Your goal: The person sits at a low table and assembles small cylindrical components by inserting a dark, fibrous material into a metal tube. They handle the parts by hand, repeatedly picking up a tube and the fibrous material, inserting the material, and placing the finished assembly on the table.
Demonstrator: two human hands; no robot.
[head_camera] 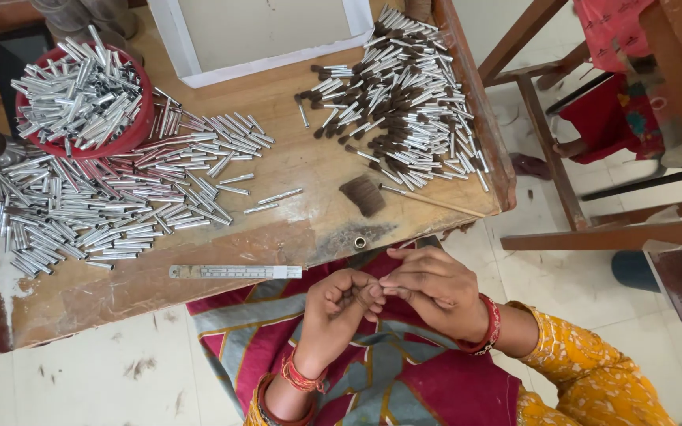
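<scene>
Nearest the camera, the person is sitting with both hands meeting over the lap, just off the near edge of the wooden table (pixel 199 292). The left hand (pixel 339 308) is curling into a loose fist, its fingertips pressing against those of the right hand (pixel 436 288). The right hand's fingers are bunching together in a pinch at that same spot. Whatever the fingers are pinching is too small and too hidden to make out.

On the table's edge just beyond the hands, a small metal ring (pixel 360 242) is lying, and to its left a flat ruler (pixel 235 272) is resting along the edge. A little further in, a tuft of brown hair (pixel 363 194) is sitting beside a thin stick (pixel 428 200).

On the left, loose metal tubes (pixel 104 205) are spreading across the wood, and behind them a red bowl (pixel 137 130) is brimming with more. On the far right, a pile of tubes with brown tufts (pixel 396 102) is lying, with a white tray (pixel 262 35) standing at the back.
</scene>
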